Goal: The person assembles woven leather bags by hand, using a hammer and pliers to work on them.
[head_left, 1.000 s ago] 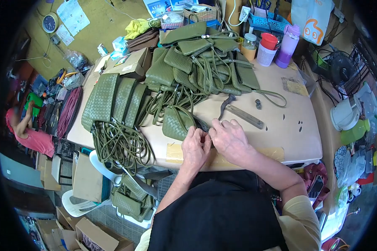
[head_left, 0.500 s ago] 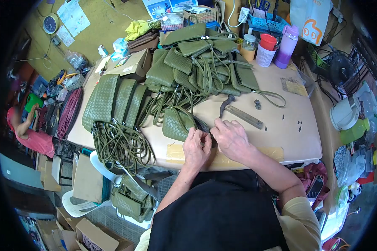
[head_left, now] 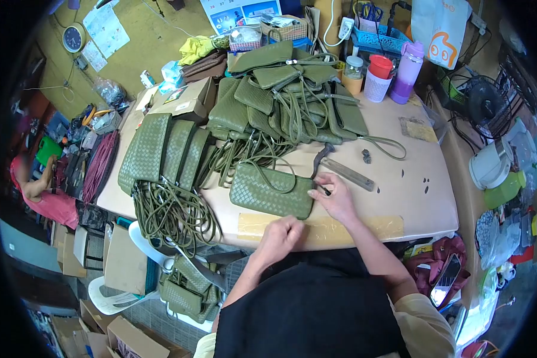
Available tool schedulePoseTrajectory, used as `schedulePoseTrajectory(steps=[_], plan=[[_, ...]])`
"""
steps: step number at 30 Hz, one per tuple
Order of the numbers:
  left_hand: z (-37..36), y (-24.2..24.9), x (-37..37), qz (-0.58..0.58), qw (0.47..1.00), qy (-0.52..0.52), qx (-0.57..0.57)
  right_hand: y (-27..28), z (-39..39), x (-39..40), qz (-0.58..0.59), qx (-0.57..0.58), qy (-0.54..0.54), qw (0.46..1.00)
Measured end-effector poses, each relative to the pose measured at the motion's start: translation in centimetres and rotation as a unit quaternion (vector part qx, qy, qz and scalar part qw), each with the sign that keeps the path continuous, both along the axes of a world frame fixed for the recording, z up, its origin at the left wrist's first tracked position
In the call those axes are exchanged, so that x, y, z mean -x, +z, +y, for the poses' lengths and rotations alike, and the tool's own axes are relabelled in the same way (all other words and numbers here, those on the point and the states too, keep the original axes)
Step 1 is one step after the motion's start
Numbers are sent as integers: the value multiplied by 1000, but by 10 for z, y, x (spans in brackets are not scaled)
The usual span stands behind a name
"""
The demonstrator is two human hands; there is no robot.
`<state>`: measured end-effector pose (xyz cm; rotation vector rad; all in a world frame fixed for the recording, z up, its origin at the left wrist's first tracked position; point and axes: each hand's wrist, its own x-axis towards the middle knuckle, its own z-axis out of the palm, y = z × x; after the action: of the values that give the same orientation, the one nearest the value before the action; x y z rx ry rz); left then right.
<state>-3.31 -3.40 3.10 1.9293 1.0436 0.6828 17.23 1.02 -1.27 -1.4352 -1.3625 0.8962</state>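
A green woven pouch (head_left: 268, 190) lies flat near the table's front edge, its thin strap looped over the top. My right hand (head_left: 335, 198) is at the pouch's right end, its fingers closed on a small dark piece. Just below the pouch, my left hand (head_left: 281, 237) is curled closed; whatever it may hold is hidden. Beyond my right hand lie a dark-headed hammer (head_left: 323, 156) and a flat metal bar (head_left: 349, 173).
Green pouches (head_left: 259, 89) are heaped at the back, and more (head_left: 143, 146) hang straps over the left edge. A cup (head_left: 377, 80) and purple bottle (head_left: 407, 71) stand at back right. Another person (head_left: 48, 197) is at far left.
The pouch now lies flat and fully in view. My left hand has come off it, down and slightly right. My right hand has shifted slightly and shows a small dark piece.
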Motion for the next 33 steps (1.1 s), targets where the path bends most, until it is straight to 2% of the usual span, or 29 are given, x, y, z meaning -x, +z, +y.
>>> schedulePoseTrajectory(steps=[2, 3, 4, 5, 6, 8, 9, 11, 12, 14, 15, 16, 17, 18, 20, 21, 24, 25, 26, 28, 30, 32, 33], plan=[[-2, 0, 0, -17, 999, -30, -12, 9, -6, -3, -101, -70, -71, 990], [-2, 9, -4, -5, 996, 3, -92, 15, -9, -6, -99, -71, -73, 990], [0, 14, -7, 8, 985, 36, -171, 22, -13, -11, -150, -21, -64, 986], [9, 4, -4, 18, 991, 47, -122, 25, -16, -17, -201, 28, -55, 978], [16, 8, -11, 18, 991, 46, -121, 22, -18, -23, -201, 29, -56, 977], [38, 20, -33, 101, 934, 135, -316, 13, -22, -32, -365, -50, -95, 925], [49, 20, -38, 101, 934, 134, -315, 18, -25, -33, -365, -49, -96, 925], [67, 13, -46, 252, 892, 134, -352, 34, -32, -36, -486, -199, -128, 841], [68, 13, -45, 250, 891, 133, -354, 35, -34, -37, -487, -200, -130, 840], [70, 15, -37, 171, 925, 98, -326, 35, -37, -36, -326, -228, -50, 916], [64, 21, -35, 123, 929, 90, -336, 45, -40, -30, -326, -228, -54, 916], [54, 26, -35, 124, 930, 87, -336, 61, -47, -19, -210, -153, 34, 965], [44, 31, -35, 81, 934, 84, -339, 69, -50, -10, -88, -76, 122, 986], [34, 38, -34, 38, 936, 82, -340, 65, -52, -4, -85, -74, 125, 986], [18, 50, -40, 26, 935, 106, -338, 55, -54, 8, -206, -78, 81, 972], [13, 52, -41, 31, 928, 128, -350, 58, -56, 14, -231, -126, 56, 963], [7, 53, -42, 20, 913, 136, -385, 58, -57, 21, -249, -159, 35, 955], [6, 52, -39, -168, 931, 145, -291, 59, -55, 19, -250, -161, 35, 954], [8, 53, -37, -350, 907, 144, -185, 60, -51, 15, -197, -129, 42, 971], [10, 74, -5, -431, 795, 407, -128, 58, -51, 8, -83, -54, 50, 994], [20, 81, 43, -466, 794, 238, -309, 51, -50, -2, -119, -83, 34, 989], [35, 59, 82, -357, 801, 330, -349, 51, -55, -3, -1, -82, 64, 995], [37, 58, 74, -294, 814, 406, -294, 59, -58, -5, 7, -46, 66, 997]])
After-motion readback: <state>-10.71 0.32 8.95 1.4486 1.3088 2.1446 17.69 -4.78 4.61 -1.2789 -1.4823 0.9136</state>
